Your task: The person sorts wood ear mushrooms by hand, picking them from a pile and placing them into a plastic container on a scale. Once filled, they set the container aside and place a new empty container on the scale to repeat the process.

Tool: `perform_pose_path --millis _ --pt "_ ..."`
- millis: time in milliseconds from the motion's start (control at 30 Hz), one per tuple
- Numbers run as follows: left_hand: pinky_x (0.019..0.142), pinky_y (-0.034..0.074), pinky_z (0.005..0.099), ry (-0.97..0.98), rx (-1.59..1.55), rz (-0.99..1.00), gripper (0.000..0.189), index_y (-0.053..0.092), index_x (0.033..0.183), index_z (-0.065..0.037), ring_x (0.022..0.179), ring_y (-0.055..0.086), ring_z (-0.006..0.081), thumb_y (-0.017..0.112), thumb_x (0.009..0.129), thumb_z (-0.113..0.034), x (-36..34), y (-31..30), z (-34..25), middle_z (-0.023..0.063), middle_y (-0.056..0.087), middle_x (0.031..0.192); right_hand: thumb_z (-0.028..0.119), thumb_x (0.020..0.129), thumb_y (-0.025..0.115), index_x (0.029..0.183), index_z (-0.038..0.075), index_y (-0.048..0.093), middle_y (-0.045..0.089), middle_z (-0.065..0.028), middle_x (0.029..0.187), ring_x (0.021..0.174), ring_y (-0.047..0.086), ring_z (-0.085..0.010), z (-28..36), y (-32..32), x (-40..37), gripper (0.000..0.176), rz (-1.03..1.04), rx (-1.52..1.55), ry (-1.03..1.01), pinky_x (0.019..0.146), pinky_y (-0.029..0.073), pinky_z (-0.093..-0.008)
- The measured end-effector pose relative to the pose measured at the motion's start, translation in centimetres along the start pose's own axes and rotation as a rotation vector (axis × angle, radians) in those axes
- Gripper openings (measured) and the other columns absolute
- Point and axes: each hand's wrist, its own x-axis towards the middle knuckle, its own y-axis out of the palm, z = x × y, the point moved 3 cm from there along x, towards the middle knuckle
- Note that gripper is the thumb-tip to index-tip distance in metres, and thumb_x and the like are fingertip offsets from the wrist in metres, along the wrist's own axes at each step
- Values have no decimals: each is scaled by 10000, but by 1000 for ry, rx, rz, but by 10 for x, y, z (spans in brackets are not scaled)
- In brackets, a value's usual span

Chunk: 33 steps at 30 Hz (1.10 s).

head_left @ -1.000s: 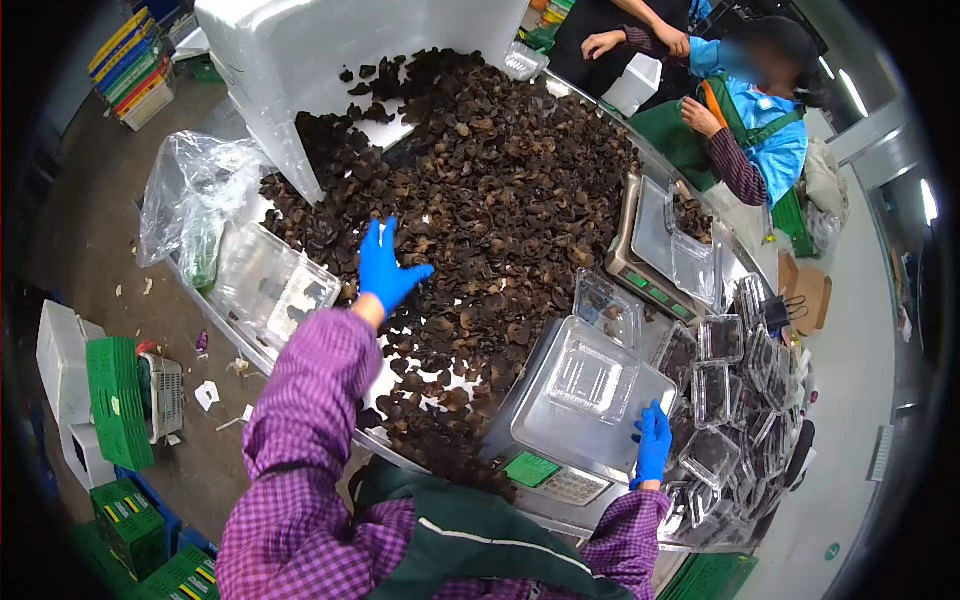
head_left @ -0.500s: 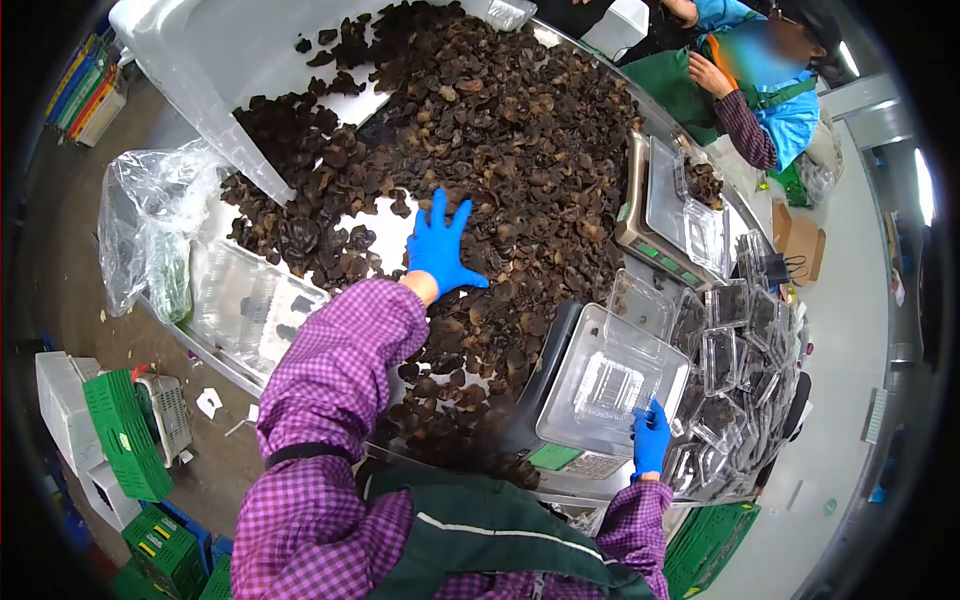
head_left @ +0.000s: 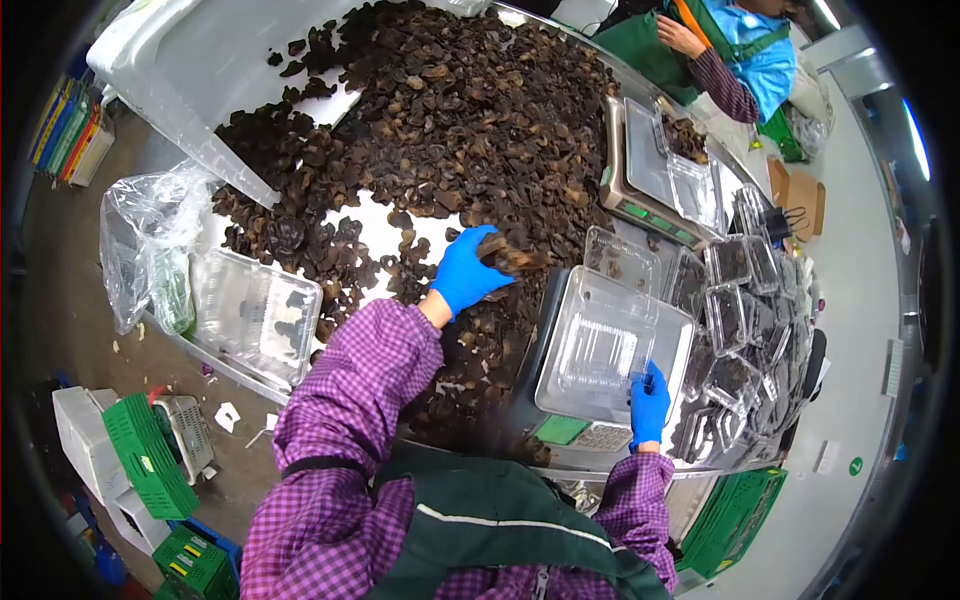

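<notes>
My left hand (head_left: 466, 272), in a blue glove, is closed around a handful of dark wood ear mushrooms (head_left: 513, 257) just above the table. Around it spreads a broad heap of the same brown-black mushrooms (head_left: 470, 120). On a digital scale (head_left: 562, 430) to the right lies a wide tray (head_left: 560, 392), and on this sits an open clear plastic clamshell box (head_left: 602, 350) with nothing visible inside. Also gloved in blue, my right hand (head_left: 649, 405) pinches the near right edge of that box; its fingertips are partly hard to make out.
Several filled clear boxes (head_left: 735, 320) are piled at the right. Behind my scale stands a second scale (head_left: 650, 215) with a box on it. A co-worker (head_left: 745, 60) is across the table. Stacked clear trays (head_left: 260, 310) and a large white tub (head_left: 190, 110) are at left.
My left hand has moved slightly right and closed from spread fingers onto a handful of mushrooms. My right hand stays at the box's edge. The whole view has shifted slightly.
</notes>
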Motion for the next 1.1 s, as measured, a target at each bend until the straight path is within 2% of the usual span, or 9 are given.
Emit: perform_pose_path --millis 167,367,467,533,600,733,867,1067,1100 --pt "804 485 357 307 -35 99 552 563 1053 -90 921 579 288 800 557 -143 -32 61 -90 123 553 985 38 821 572 1255 48 522 537 12 806 636 461 -68 -8 1 2 437 -27 38 -43 541 414 -212" --pt "809 484 403 386 210 449 563 546 1119 -134 986 553 332 765 601 -164 -69 156 -94 116 507 1114 63 836 586 1238 24 527 602 -37 904 682 500 -70 0 1 -6 409 -17 70 -18 570 443 -226" --pt "800 456 464 616 528 710 614 540 1159 -186 1006 549 337 748 590 -283 -77 189 -83 137 491 1210 110 835 607 1242 36 523 639 -107 972 806 582 -145 -33 -3 5 422 -42 78 -120 726 484 -279" --pt "863 408 504 520 551 833 768 478 1274 -216 1073 529 353 764 583 -391 -77 185 -99 167 465 1274 140 826 628 1253 57 518 639 -126 971 814 600 -168 -29 -6 2 448 -58 34 -149 741 489 -286" --pt "922 405 474 597 545 811 878 404 1361 -243 1154 484 393 766 590 -456 -72 179 -99 209 370 1380 153 822 637 1260 77 517 637 -124 963 792 599 -164 -17 -10 -7 461 -75 51 -164 736 492 -285" --pt "992 391 397 418 351 684 652 503 1287 -184 1234 436 330 751 709 -357 -53 131 -136 166 384 1391 152 821 645 1266 92 518 641 -105 956 756 584 -138 -22 -22 -8 467 -106 105 -201 724 494 -276" --pt "830 486 284 266 224 443 376 596 1131 -58 976 603 182 703 780 -140 -52 75 -88 96 573 1140 119 826 640 1263 107 526 640 -88 977 751 571 -120 -26 -45 -14 452 -138 138 -217 724 491 -265" --pt "1039 329 422 -25 864 318 813 425 1325 -102 1240 369 403 807 616 -216 -122 -11 34 245 394 1330 102 832 627 1261 108 531 633 -62 962 785 567 -106 -54 -72 -14 440 -140 184 -122 725 482 -259" --pt "952 421 378 103 938 220 622 525 1213 -86 1112 514 327 781 647 -105 -141 -12 26 188 509 1212 108 834 623 1257 102 533 632 -60 955 787 565 -102 -54 -74 -13 432 -130 184 -106 727 480 -256"
